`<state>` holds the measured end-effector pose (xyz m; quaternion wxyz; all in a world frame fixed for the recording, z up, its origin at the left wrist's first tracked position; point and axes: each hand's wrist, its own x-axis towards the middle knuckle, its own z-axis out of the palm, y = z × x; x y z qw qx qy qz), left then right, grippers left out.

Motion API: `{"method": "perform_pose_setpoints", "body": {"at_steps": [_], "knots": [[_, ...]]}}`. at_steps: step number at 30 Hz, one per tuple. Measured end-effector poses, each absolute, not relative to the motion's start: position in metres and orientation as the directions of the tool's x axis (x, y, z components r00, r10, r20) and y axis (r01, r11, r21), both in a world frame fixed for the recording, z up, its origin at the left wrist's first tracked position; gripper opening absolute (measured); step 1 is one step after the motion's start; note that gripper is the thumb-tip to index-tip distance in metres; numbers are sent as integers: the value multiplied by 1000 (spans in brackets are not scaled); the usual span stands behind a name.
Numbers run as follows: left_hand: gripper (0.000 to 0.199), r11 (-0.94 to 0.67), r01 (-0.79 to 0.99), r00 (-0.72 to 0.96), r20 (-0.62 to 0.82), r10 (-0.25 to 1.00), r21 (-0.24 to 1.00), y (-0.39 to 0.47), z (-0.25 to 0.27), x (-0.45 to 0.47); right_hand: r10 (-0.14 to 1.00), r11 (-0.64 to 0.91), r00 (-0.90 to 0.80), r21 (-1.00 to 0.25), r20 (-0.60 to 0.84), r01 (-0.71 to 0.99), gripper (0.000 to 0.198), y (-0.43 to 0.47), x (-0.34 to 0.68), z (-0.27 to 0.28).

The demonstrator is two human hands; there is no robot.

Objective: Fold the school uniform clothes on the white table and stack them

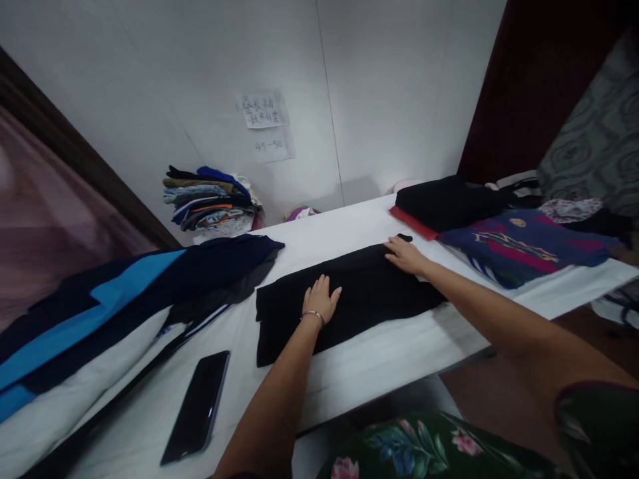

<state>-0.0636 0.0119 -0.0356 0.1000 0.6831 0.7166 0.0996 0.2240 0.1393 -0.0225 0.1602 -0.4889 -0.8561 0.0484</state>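
A black garment (364,293), folded into a long strip, lies flat across the white table (309,246). My left hand (321,299) rests palm down on its left half, fingers spread, a bracelet at the wrist. Near the garment's far right end, my right hand (403,255) lies flat on the cloth with its fingers stretched out. A small black bit of cloth pokes out just beyond those fingertips. Neither hand grips anything.
Dark blue and white clothes (150,286) lie heaped at left, with a black phone (197,406) nearby. A stack of folded clothes (212,203) stands by the wall. At right are a black folded pile (449,203) and a patterned blue garment (524,243). Handwritten papers (267,123) hang on the wall.
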Motion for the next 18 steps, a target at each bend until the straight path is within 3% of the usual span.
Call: {"method": "perform_pose_setpoints", "body": {"at_steps": [2, 5, 9, 13, 18], "knots": [[57, 57, 958, -57, -9, 998, 279, 11, -34, -62, 949, 313, -293, -230, 115, 922, 53, 161, 246, -31], [57, 68, 959, -69, -7, 998, 274, 11, -33, -60, 987, 160, -153, -289, 46, 944, 58, 173, 267, -49], [58, 64, 961, -67, 2, 998, 270, 12, -34, -61, 991, 130, -131, -492, 32, 861, 59, 173, 278, -54], [59, 64, 959, -66, -1, 998, 276, 11, -34, -61, 990, 131, -139, -602, 34, 788, 54, 165, 299, -41], [58, 55, 959, -59, 5, 998, 276, 12, -33, -60, 996, -6, -61, -778, -57, 628, 48, 131, 338, -37]]}}
